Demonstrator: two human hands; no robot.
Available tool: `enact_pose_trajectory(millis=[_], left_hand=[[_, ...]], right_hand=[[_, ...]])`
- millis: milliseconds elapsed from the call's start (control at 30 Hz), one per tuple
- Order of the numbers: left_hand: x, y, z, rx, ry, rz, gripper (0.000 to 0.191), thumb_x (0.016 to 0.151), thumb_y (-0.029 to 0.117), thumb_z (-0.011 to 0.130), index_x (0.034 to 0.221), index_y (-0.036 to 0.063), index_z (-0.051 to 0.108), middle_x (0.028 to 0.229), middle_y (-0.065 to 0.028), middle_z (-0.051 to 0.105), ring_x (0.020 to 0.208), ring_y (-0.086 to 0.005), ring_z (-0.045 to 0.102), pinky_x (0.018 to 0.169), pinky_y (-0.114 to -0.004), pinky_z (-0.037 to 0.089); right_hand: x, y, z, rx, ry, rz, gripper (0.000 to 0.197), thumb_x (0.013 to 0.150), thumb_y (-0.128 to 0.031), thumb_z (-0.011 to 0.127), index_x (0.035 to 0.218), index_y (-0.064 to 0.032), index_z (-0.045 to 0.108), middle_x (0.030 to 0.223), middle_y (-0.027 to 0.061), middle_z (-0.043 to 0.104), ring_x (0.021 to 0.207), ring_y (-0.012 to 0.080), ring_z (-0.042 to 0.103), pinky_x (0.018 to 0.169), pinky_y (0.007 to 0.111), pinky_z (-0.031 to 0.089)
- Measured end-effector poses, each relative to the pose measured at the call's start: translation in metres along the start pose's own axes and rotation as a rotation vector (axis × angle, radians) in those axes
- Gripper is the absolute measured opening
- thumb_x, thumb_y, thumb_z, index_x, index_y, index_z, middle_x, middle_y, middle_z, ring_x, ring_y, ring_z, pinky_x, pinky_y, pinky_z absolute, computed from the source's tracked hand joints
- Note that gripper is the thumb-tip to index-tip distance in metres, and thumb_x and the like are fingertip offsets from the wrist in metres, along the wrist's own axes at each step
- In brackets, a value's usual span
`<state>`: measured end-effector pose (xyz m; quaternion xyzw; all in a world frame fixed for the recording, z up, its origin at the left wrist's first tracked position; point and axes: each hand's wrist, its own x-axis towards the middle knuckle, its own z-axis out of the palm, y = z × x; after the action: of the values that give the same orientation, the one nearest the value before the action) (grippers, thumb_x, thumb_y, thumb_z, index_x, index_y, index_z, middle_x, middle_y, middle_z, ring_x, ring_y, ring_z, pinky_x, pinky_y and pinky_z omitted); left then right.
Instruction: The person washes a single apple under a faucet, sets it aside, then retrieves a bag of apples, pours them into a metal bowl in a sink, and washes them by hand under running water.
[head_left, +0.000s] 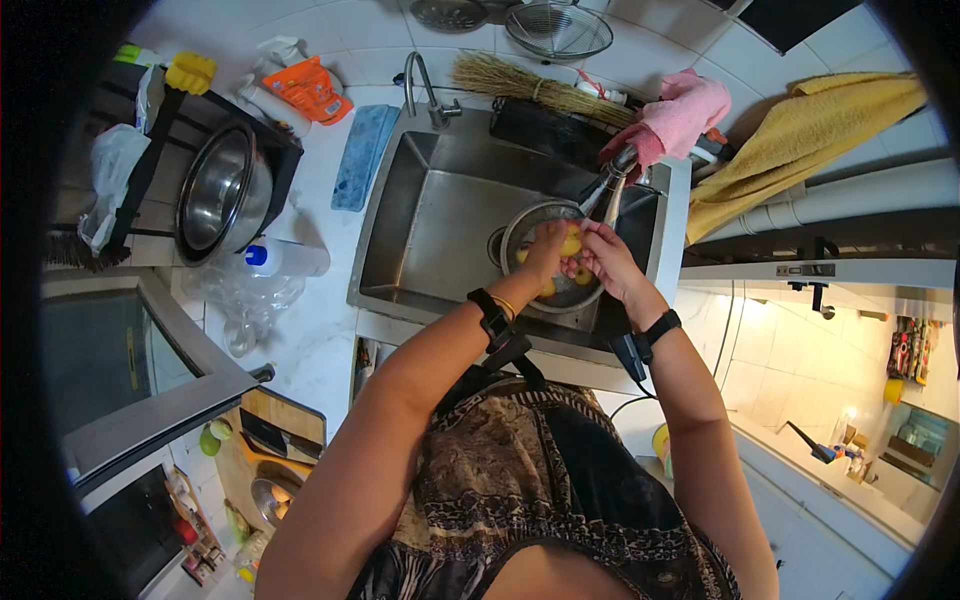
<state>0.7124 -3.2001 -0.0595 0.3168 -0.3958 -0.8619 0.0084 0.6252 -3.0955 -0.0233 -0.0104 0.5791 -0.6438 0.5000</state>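
Note:
In the right half of a stainless steel sink (450, 225) stands a round metal bowl (571, 305) with several yellow, roundish fruits (583, 277) in it. Over the bowl, my left hand (547, 251) is curled against a yellow fruit (571, 243) from the left. From the other side my right hand (609, 259) meets it, fingertips bent inward at the same fruit. Fingers hide part of the fruit, and its exact kind is unclear. Just above my hands is a metal faucet (619, 166) draped with a pink cloth (686, 112).
A second, curved faucet (427, 94) rises at the sink's back left. Behind the sink lie a straw brush (532, 82) and a black tray (551, 131). A blue cloth (365, 156), a clear bottle (292, 257) and metal bowls (225, 191) stand leftward. A yellow towel (802, 142) hangs right.

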Motion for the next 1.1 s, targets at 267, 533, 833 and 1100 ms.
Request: enact_pose_trajectory(millis=[267,533,833,1100], left_hand=[[0.001,-0.003,0.000,0.009,-0.023,-0.007,0.048,0.085,0.053,0.039,0.111,0.0133,0.032,0.081,-0.0093,0.051,0.058,-0.0168,0.050,0.048,-0.029,0.045],[-0.007,0.020,0.004,0.080,-0.110,-0.452,0.058,0.083,0.062,0.029,0.110,0.0116,0.038,0.081,-0.0087,0.052,0.058,-0.0164,0.051,0.048,-0.028,0.044],[0.018,-0.028,0.022,0.362,0.209,0.481,0.049,0.087,0.044,0.040,0.098,-0.0020,0.052,0.087,-0.0134,0.056,0.084,-0.0232,0.056,0.064,-0.029,0.045],[-0.004,0.035,0.026,0.086,0.125,-0.216,0.032,0.083,0.038,0.040,0.081,0.0103,0.055,0.073,-0.0093,0.053,0.062,-0.0178,0.052,0.044,-0.030,0.041]], right_hand=[[0.006,0.008,-0.010,-0.026,-0.044,-0.036,0.026,0.084,-0.010,0.050,0.110,-0.0075,0.048,0.091,0.0001,0.054,0.068,0.0057,0.048,0.061,0.017,0.044],[0.013,0.023,0.008,-0.327,0.059,-0.350,0.024,0.084,-0.022,0.053,0.100,-0.0031,0.053,0.083,0.0017,0.055,0.081,0.0106,0.052,0.063,0.022,0.043],[0.032,0.033,0.004,-0.065,0.293,-0.192,0.025,0.087,-0.026,0.047,0.086,-0.0034,0.056,0.068,0.0041,0.055,0.053,0.0148,0.052,0.048,0.029,0.042],[0.004,0.016,0.026,-0.123,0.052,-0.259,0.023,0.086,-0.022,0.050,0.088,0.0005,0.051,0.070,0.0077,0.056,0.062,0.0169,0.056,0.051,0.027,0.045]])
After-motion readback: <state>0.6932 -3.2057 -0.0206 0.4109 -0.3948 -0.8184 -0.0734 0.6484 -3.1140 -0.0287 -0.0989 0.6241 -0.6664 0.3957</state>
